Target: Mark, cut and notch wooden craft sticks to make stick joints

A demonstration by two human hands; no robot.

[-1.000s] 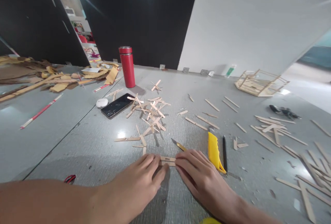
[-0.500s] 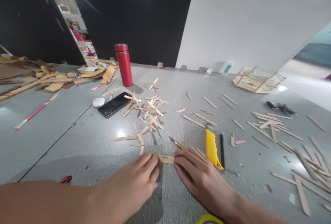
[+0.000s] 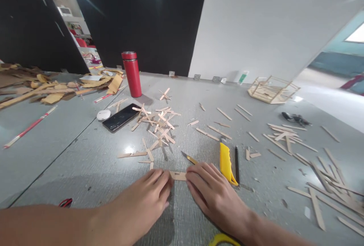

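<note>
Low over the table, my left hand (image 3: 148, 198) and my right hand (image 3: 217, 193) grip opposite ends of pale craft sticks (image 3: 178, 176) laid side by side. A small rectangular slot shows in their middle part; the ends are hidden under my closed fingers. Just beyond my right fingers lies a slim craft knife (image 3: 189, 158) with its pointed blade toward the far left. Right of that hand are a yellow-handled cutter (image 3: 226, 162) and a black pen (image 3: 237, 164). A heap of stick pieces (image 3: 162, 124) spreads beyond my left hand.
A red flask (image 3: 132, 74), a phone (image 3: 122, 117) and a white earbud case (image 3: 104, 115) stand far left. A stick-built frame (image 3: 271, 91) sits at the back right. Loose sticks (image 3: 317, 206) scatter along the right. Yellow scissors handles (image 3: 224, 239) show at the near edge.
The view has turned slightly right, so the scene sits further left. Both hands keep their hold on the craft sticks, with little visible movement.
</note>
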